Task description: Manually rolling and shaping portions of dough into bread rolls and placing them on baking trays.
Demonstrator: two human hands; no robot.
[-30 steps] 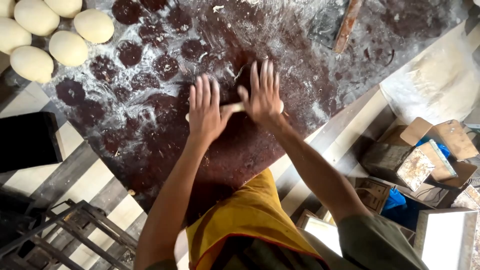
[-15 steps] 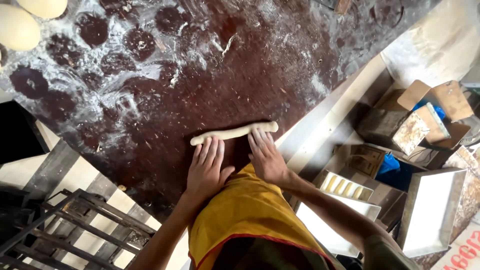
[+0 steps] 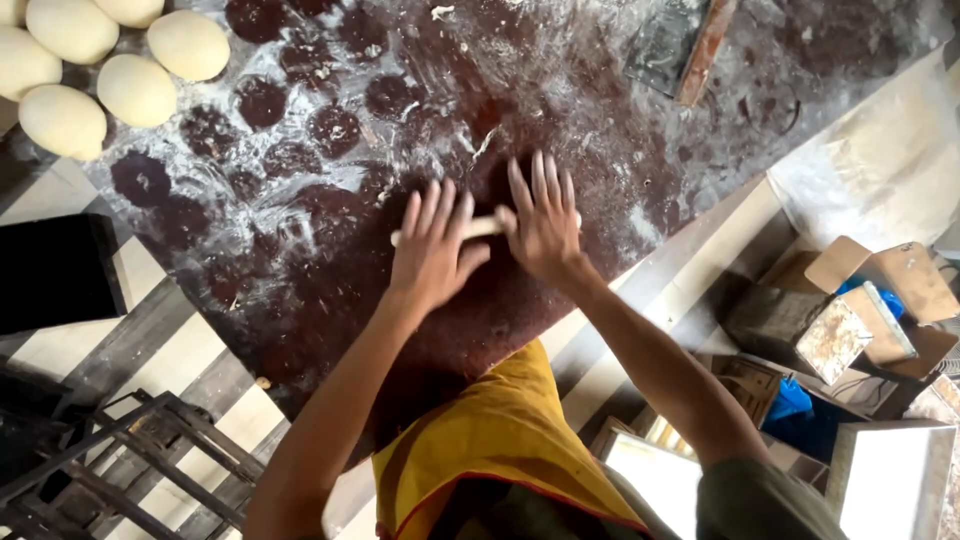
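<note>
- We press our left hand point(image 3: 432, 252) and right hand point(image 3: 541, 222) flat, fingers spread, on the dough rope point(image 3: 478, 228).
- It lies under both palms, near the table point(image 3: 600, 150) edge closest to us.

Most of the thin pale rope of dough point(image 3: 484, 227) lies hidden under the flat left hand point(image 3: 432, 252) and right hand point(image 3: 541, 222) — only a short middle stretch and its tips show. The top-left edges crop the round cream dough balls point(image 3: 137, 88). The dark, flour-dusted bench point(image 3: 300, 200) runs past the top edge, cutting off the metal scraper with the wooden handle point(image 3: 680, 45) — its blade blurred.
</note>
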